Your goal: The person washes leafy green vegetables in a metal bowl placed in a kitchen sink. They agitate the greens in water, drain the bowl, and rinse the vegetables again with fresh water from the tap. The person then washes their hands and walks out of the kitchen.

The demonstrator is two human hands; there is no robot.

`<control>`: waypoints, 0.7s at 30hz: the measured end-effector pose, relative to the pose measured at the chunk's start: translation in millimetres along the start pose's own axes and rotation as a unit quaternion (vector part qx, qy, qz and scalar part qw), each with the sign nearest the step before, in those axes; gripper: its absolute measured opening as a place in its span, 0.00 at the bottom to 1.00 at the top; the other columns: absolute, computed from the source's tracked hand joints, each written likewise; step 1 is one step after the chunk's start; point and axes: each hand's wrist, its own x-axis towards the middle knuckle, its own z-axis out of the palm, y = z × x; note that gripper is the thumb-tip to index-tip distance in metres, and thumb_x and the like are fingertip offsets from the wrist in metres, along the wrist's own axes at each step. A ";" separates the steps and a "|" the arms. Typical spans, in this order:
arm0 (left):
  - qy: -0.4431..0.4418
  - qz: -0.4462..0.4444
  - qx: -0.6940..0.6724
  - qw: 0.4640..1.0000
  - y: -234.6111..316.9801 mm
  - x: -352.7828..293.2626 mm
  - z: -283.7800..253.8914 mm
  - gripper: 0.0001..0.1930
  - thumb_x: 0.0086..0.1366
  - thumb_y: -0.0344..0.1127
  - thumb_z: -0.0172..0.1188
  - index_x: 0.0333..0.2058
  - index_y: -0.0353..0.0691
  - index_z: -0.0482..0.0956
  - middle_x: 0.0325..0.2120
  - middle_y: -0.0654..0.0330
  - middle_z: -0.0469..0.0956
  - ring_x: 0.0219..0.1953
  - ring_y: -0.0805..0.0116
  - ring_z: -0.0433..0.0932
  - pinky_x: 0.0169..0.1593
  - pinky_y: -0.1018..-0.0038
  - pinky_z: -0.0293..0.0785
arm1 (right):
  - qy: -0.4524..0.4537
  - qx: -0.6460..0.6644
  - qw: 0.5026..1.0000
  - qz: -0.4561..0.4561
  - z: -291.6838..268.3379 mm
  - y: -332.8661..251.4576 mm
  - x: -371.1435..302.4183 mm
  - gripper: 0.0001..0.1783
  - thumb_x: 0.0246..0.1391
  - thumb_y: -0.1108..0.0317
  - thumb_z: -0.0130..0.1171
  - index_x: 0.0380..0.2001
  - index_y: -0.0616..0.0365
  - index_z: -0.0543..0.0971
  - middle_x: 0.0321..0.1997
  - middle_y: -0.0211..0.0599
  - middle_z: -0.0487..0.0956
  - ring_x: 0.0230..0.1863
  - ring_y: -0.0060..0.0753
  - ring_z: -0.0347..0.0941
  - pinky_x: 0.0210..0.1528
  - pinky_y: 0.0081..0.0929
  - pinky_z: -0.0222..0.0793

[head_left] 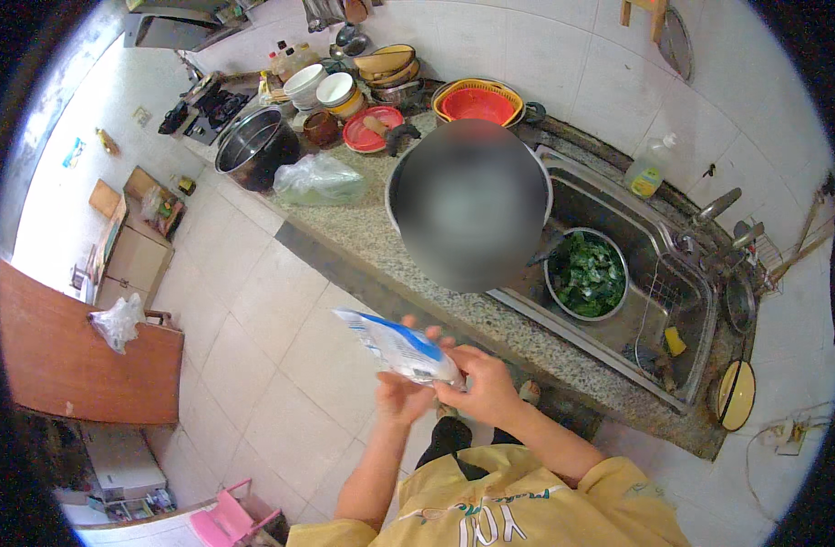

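A white and blue plastic packet [401, 351] is held in front of my body, above the floor by the counter's front edge. My left hand [402, 399] supports it from below and behind, with fingertips showing past its far edge. The packet's right end is pinched between the thumb and fingers of my right hand [486, 387]. What is inside the packet I cannot make out. Beyond my hands, a large round basin [393, 205] stands on the counter; its inside is blurred.
Right of the basin is a metal sink [650, 365] holding a bowl of leafy greens [589, 273] and a yellow sponge [675, 341]. A soap bottle [650, 169] stands behind it. Leftward on the counter are a plastic bag [319, 180], a dark pot [256, 146] and stacked bowls [335, 91].
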 end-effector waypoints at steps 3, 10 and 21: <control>0.011 -0.022 0.128 0.991 64.6 -14.0 -47.0 0.41 0.47 0.42 0.73 0.58 0.40 0.62 0.53 0.57 0.70 0.56 0.57 0.68 0.59 0.58 0.63 | -0.042 0.005 0.999 0.005 9.8 -5.3 13.3 0.22 0.42 0.63 0.65 0.42 0.62 0.78 0.35 0.43 0.77 0.32 0.38 0.75 0.36 0.30 0.71; 0.095 -0.027 0.403 0.910 117.4 39.3 -50.4 0.25 0.45 0.20 0.66 0.46 0.33 0.74 0.42 0.58 0.78 0.45 0.64 0.77 0.50 0.67 0.73 | -0.054 0.050 0.997 0.026 -12.8 -11.9 54.0 0.19 0.49 0.65 0.63 0.44 0.62 0.78 0.39 0.41 0.79 0.37 0.33 0.75 0.40 0.26 0.71; 0.311 0.302 0.338 0.836 218.5 295.0 -34.1 0.20 0.54 0.25 0.63 0.47 0.36 0.72 0.40 0.57 0.75 0.44 0.63 0.74 0.37 0.67 0.76 | 0.328 0.177 0.918 0.137 -164.0 56.0 21.9 0.10 0.58 0.69 0.53 0.37 0.63 0.79 0.36 0.36 0.81 0.33 0.23 0.76 0.35 0.21 0.73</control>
